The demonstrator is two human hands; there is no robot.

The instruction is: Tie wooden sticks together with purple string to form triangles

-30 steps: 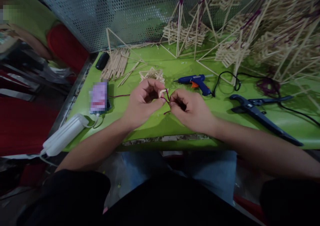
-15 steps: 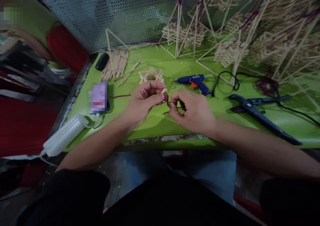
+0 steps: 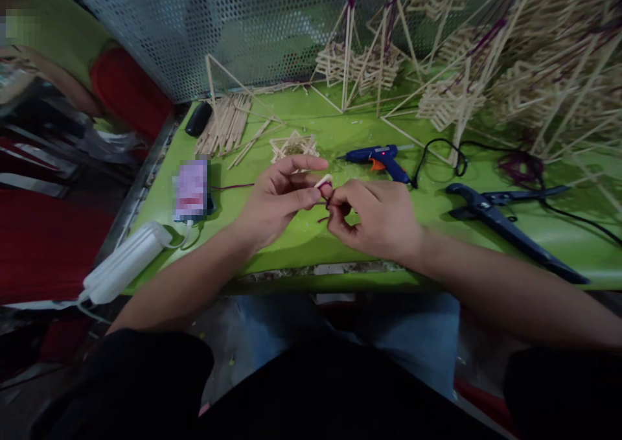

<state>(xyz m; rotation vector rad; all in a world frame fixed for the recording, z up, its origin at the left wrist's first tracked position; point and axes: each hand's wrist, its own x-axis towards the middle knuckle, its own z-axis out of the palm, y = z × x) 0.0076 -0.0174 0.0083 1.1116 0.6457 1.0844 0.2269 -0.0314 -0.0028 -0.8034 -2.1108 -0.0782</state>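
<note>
My left hand (image 3: 279, 197) pinches a short pale wooden stick (image 3: 323, 181) between thumb and fingers above the green table (image 3: 291, 239). A dark purple thread (image 3: 325, 201) is wound around the stick's end. My right hand (image 3: 376, 216) grips that thread right beside the stick, fingers curled. A length of the thread trails left across the table (image 3: 233, 186) toward a blurred phone (image 3: 191, 190).
A blue glue gun (image 3: 379, 158) lies just beyond my hands, its black cord (image 3: 440, 148) looping right. Dark blue cutters (image 3: 505, 223) lie at right. Loose sticks (image 3: 226, 126), a small stick lattice (image 3: 294, 146) and tall stick structures (image 3: 486, 70) crowd the back. A white power bank (image 3: 126, 262) sits at the left edge.
My left index finger has straightened out above the stick. My right hand has shifted slightly, working the thread at the stick's end. Nothing else has moved.
</note>
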